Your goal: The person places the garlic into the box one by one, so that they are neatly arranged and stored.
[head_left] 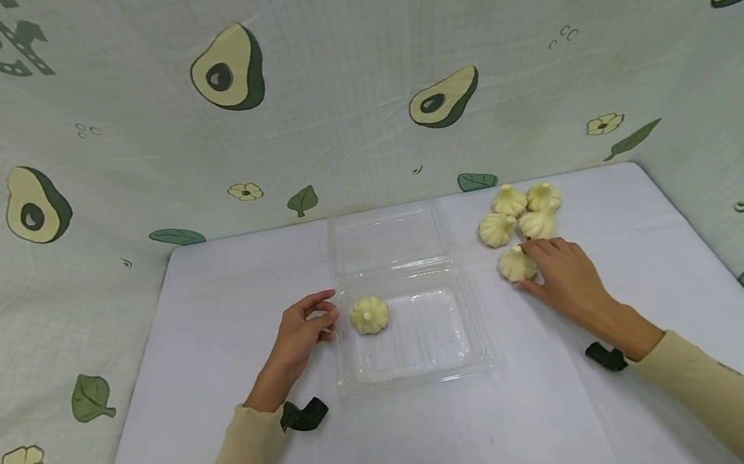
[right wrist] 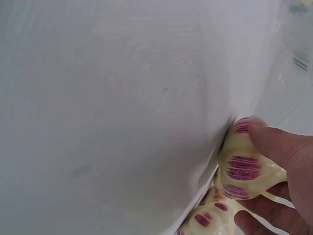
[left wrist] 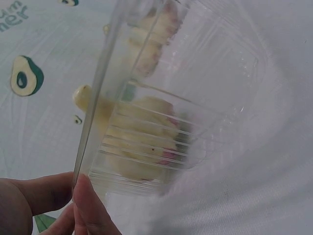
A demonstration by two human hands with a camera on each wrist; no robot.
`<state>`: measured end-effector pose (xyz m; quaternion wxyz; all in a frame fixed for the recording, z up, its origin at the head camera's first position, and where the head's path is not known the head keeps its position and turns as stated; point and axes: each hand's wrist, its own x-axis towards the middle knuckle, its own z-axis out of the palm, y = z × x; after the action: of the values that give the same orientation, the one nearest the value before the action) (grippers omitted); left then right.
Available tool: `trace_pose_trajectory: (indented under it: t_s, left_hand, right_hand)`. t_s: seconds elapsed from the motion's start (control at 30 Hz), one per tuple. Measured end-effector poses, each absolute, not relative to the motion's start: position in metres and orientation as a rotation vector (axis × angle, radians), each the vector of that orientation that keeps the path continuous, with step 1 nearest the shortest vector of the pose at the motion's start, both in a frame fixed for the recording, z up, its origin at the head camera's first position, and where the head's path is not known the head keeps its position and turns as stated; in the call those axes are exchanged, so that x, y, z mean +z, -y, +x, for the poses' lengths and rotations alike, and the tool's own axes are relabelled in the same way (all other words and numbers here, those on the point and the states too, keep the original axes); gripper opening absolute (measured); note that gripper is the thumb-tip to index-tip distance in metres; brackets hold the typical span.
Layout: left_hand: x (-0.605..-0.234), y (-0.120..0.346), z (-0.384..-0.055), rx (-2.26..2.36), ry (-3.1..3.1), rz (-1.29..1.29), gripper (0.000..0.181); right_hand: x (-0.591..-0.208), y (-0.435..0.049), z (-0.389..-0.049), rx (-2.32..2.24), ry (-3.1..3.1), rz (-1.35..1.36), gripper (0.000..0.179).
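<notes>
A clear plastic clamshell box (head_left: pixel 428 334) lies with its lid (head_left: pixel 387 239) folded back. One garlic bulb (head_left: pixel 370 315) sits in the left part of its base, seen through the ribbed wall in the left wrist view. My left hand (head_left: pixel 302 329) pinches the box's left rim between thumb and fingers. To the right of the box, my right hand (head_left: pixel 564 275) grips another garlic bulb (head_left: pixel 514 265), thumb on the near side and fingers on the far side. Purple patches mark this bulb (right wrist: pixel 243 167) in the right wrist view, where it stands close to the white tablecloth.
Several more garlic bulbs (head_left: pixel 509 200) cluster just beyond the right hand at the back right. A white cloth (head_left: pixel 414 446) covers the table. Behind it hangs an avocado-print curtain (head_left: pixel 342 110), also along both sides. Black straps (head_left: pixel 304 415) show at the wrists.
</notes>
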<state>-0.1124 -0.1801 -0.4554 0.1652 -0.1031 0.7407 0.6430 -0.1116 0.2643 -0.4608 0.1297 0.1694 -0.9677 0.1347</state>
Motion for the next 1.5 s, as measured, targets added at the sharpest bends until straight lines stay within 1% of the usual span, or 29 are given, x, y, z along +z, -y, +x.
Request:
trace_pose_trajectory:
  t_s: [0.27,0.7,1.03,1.5]
  left_hand:
    - [-0.455,0.180,-0.112,1.835,-2.110,-0.283,0.045]
    - [-0.455,0.179,-0.112,1.831,-2.098,-0.315,0.045]
    - [-0.454,0.181,-0.112,1.836,-2.095,-0.291,0.045]
    - [-0.452,0.181,-0.113,1.828,-2.100,-0.294,0.045]
  right_hand:
    - [-0.456,-0.265,-0.108,0.369,2.801,0.504,0.062]
    - [-0.429,-0.255,-0.101,0.392,2.727,0.568,0.063]
    - [-0.403,-0.236,-0.099,0.430,2.711,0.641,0.058]
    - [-0.391,-0.199,-0.109,0.476,2.705,0.817,0.062]
